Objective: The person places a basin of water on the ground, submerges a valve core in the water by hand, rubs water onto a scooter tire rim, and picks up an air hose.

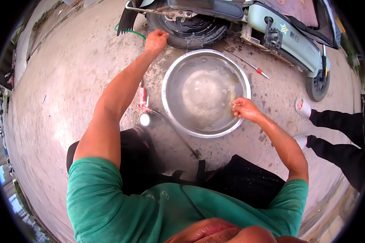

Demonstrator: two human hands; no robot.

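Observation:
My left hand [156, 41] reaches forward to the edge of the scooter's rear tyre [198, 40]. Its fingers are curled together against or close beside the rubber, and whatever they pinch is hidden. Over the right inner side of a wide metal basin [165, 95] is my right hand [246, 109]. Thumb and fingertips there are closed on a small, pale thing [233, 104], too small to name. Shallow cloudy water [207, 93] fills the basin, which stands on the ground just in front of the wheel.
An electric scooter [267, 24] lies tipped along the far side. A red tyre inflator with a gauge [144, 118] and hose rests left of the basin. To the right lie a rod with a red band [258, 70] and a bystander's legs [336, 123]. A green hose [134, 32] runs behind.

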